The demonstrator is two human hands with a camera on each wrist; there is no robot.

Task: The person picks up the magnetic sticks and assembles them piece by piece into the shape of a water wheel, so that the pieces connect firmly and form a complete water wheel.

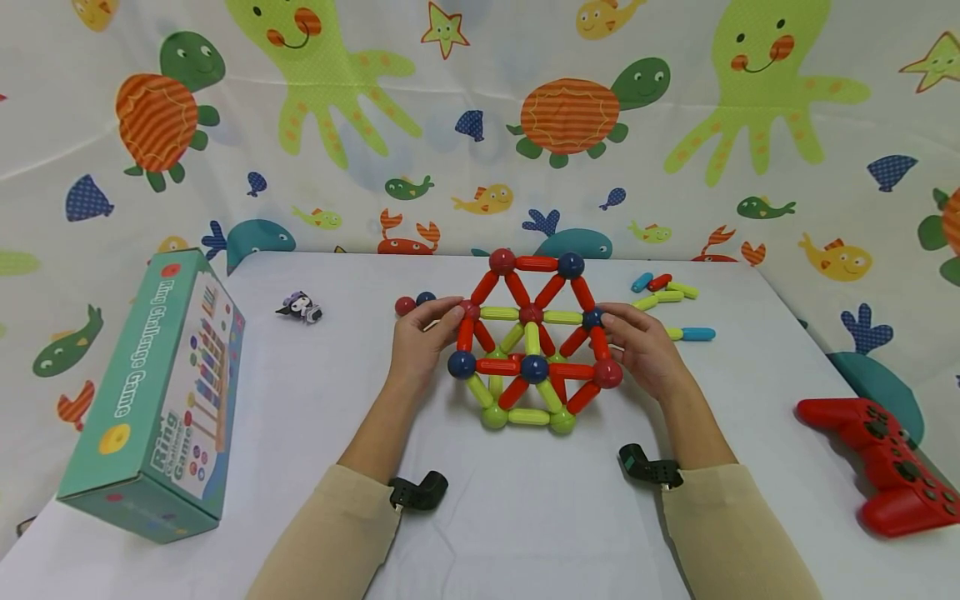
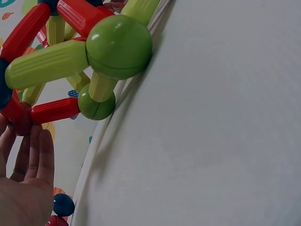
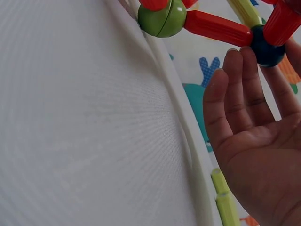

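A magnetic ball-and-stick structure (image 1: 531, 316) of red and lime rods with red, blue and green balls stands between both hands at mid-table. My left hand (image 1: 417, 348) grips a red ball (image 1: 469, 311) at its left corner with thumb and fingers. On the opposite corner, my right hand (image 1: 643, 350) holds a blue ball (image 1: 592, 317), its fingertips against the ball (image 3: 267, 46) in the right wrist view. Green balls (image 1: 562, 421) form the bottom of the frame, close over the white tabletop. In the left wrist view a green ball (image 2: 119, 47) looms large.
Loose rods (image 1: 658, 297) lie behind the right hand, a blue one (image 1: 698, 334) among them. Two loose balls (image 1: 405, 306) are behind the left hand. A small figurine (image 1: 301, 307) and a green game box (image 1: 153, 396) stand left; a red game controller (image 1: 881, 467) lies right.
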